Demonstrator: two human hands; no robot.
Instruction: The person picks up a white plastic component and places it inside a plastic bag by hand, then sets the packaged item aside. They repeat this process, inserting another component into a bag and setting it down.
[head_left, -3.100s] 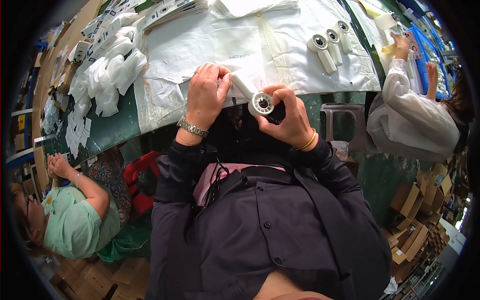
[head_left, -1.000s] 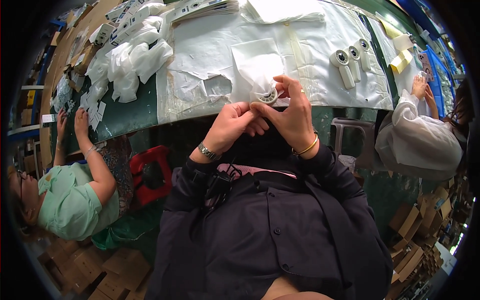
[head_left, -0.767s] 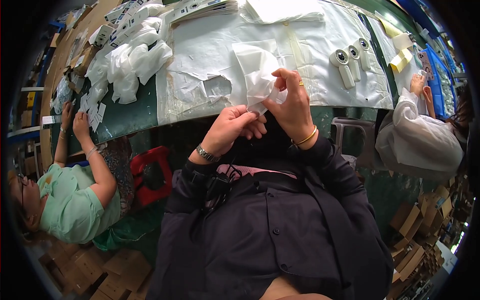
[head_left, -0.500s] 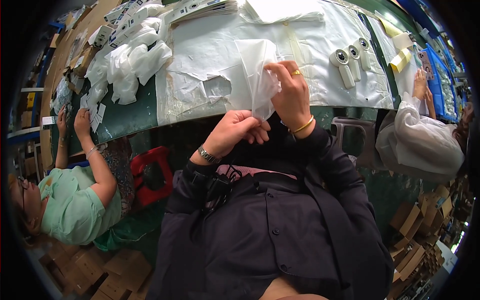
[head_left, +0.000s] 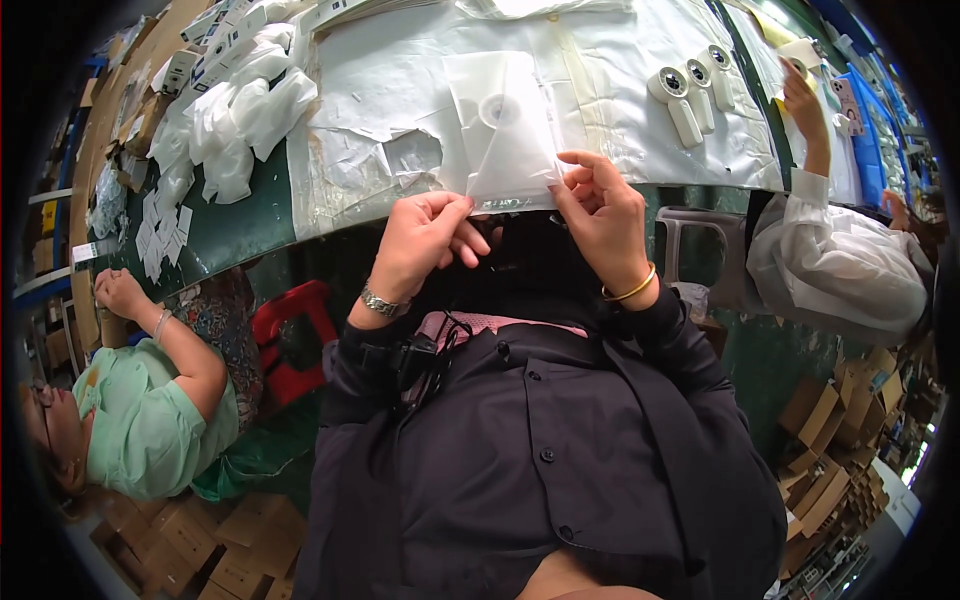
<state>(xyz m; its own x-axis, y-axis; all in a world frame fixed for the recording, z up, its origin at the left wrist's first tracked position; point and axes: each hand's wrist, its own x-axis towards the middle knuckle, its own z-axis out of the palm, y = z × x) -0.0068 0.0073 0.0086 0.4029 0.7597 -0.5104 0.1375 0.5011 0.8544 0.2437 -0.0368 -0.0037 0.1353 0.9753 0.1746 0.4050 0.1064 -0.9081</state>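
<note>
A translucent white plastic bag (head_left: 512,160) lies on the near edge of the covered table, and a round-headed white device, like a small handheld fan, shows faintly through it. My left hand (head_left: 420,245) pinches the left corner of the bag's near edge between thumb and index finger, other fingers curled. At the right corner, my right hand (head_left: 608,222) holds the same edge in a thumb-and-finger pinch. The edge is drawn straight between them. Several white handheld fans stand out to the right, the nearest handheld fan (head_left: 677,104) with its handle toward me.
Filled white bags (head_left: 225,130) are heaped at the left, beside white boxes (head_left: 178,72). Small white paper slips (head_left: 163,232) lie by a co-worker in green (head_left: 165,420). Another person in white (head_left: 835,260) sits at right near a blue crate (head_left: 868,140). A red stool (head_left: 290,325) stands left.
My right hand has come down from the bag's upper part to its near right corner. The bag, bunched before, now lies flat. The co-worker at right has raised an arm.
</note>
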